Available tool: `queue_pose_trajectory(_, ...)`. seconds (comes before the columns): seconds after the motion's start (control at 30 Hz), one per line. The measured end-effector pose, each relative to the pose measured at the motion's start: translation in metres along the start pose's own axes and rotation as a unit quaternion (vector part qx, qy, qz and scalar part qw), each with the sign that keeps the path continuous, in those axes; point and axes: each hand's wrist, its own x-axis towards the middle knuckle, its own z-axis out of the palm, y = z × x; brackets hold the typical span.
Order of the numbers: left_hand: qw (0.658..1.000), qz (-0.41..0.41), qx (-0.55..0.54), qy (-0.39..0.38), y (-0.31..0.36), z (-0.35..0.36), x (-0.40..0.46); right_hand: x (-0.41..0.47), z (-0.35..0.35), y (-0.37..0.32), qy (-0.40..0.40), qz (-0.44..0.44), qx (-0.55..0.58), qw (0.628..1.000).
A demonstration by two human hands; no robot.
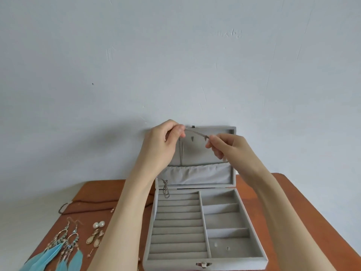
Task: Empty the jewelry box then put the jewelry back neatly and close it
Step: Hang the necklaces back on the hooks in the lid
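Nearest us, the grey jewelry box [205,229] lies open on the brown bench [289,202], no writing legible. Feather earrings [56,251] and pearl studs [99,224] lie at near left. Farther up, by the raised lid [205,173], our left hand [166,141] and right hand [224,144] pinch a thin necklace chain [196,133], stretched between clamped fingers [180,130]. A pale wall [175,55] stands beyond.

I face a pale blue-grey wall [175,55] — scuffed and faintly scratched, evenly lit — and below it my reddish-brown wooden counter [289,194] butts right against it.
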Motion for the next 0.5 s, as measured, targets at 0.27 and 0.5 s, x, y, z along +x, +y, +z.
queue_pose_trajectory(0.27,0.990,-0.035,0.127,0.053,-0.028,0.032,0.017,0.030,0.011,0.021,0.071,-0.003,-0.057,0.996)
queue_pose_trajectory(0.5,0.944,-0.078,0.313,0.064,-0.019,0.050,0.021,0.047,0.029,0.034,0.201,0.072,-0.126,0.969)
